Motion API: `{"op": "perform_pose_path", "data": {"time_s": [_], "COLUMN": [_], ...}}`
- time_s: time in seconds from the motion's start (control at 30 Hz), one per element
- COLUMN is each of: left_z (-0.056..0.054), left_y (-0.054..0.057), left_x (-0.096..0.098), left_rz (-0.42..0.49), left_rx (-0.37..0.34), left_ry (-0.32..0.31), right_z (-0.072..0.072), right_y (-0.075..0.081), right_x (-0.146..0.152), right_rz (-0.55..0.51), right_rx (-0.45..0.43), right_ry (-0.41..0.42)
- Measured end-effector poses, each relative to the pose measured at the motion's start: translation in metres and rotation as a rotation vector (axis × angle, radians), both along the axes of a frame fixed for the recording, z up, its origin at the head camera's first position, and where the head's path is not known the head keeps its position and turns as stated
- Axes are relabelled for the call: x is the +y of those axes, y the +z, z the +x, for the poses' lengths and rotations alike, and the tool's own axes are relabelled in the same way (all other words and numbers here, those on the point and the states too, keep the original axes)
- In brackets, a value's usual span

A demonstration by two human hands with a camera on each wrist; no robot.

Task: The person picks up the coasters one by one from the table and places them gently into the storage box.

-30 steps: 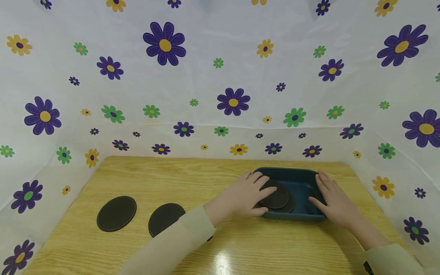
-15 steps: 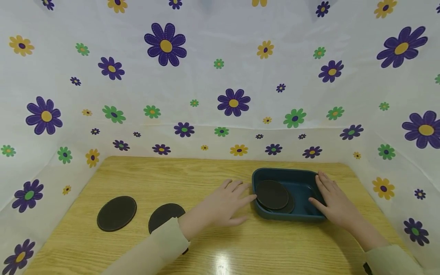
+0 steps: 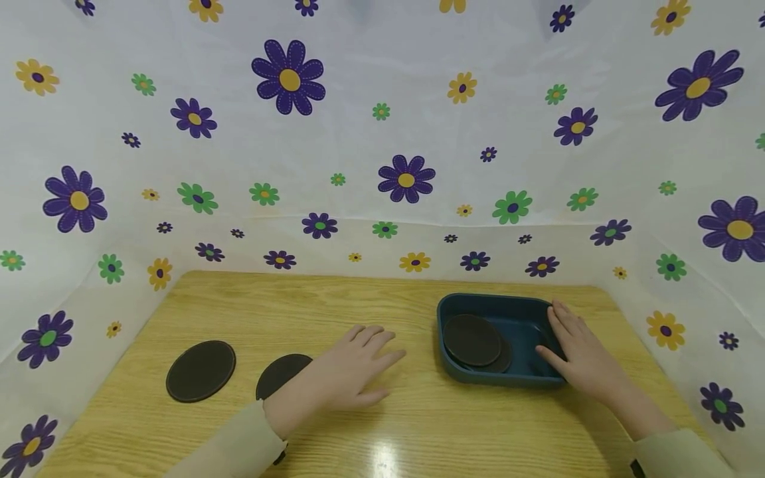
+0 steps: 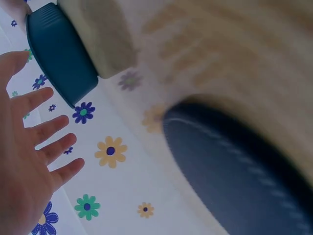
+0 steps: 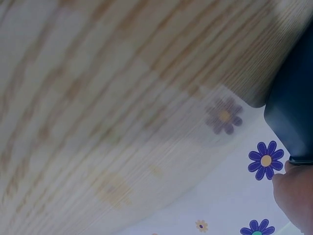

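Observation:
My left hand (image 3: 340, 372) is over the wooden table with its fingers spread, holding nothing. Its wrist and sleeve partly cover a black round coaster (image 3: 282, 373) with a stitched edge. In the left wrist view the same hand (image 4: 34, 142) shows bare fingers, and a coaster (image 4: 234, 171) looms close at the lower right. At the right stands a dark blue rectangular bin (image 3: 496, 380). Inside its left half, one black coaster (image 3: 472, 340) overlaps another (image 3: 505, 356). My right hand (image 3: 582, 352) rests on the bin's right rim, its fingers extended and its thumb over the inside.
Another black coaster (image 3: 201, 371) lies flat at the table's left. A white cloth (image 3: 358, 133) with printed flowers rises behind the wooden table (image 3: 335, 305) and along both sides.
The left hand has drawn away from the bin, leftward and toward the front, uncovering the coasters inside. The right hand has stayed at the bin's right end.

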State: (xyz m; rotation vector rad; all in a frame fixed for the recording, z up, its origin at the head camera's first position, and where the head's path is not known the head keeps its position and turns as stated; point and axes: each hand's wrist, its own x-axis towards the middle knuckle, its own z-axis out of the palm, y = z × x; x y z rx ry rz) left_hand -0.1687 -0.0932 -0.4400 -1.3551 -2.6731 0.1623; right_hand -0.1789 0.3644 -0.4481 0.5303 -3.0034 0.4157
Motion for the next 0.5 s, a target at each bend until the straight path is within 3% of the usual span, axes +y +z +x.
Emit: {"op": "perform_pose_path", "data": {"time_s": [0.2,0.5], "left_z": [0.011,0.018], "left_y": [-0.010,-0.018], "left_x": [-0.020,-0.040], "left_rz": [0.003,0.011], "left_rx": [-0.007,-0.031], "left_ry": [-0.017,0.005], "right_z": [0.001,0.001], "right_y": [-0.001,0.001], "right_x": [0.000,-0.001], "right_rz": [-0.005,-0.003], "right_rx": [0.006,-0.008], "right_ry": [-0.003,-0.009]}}
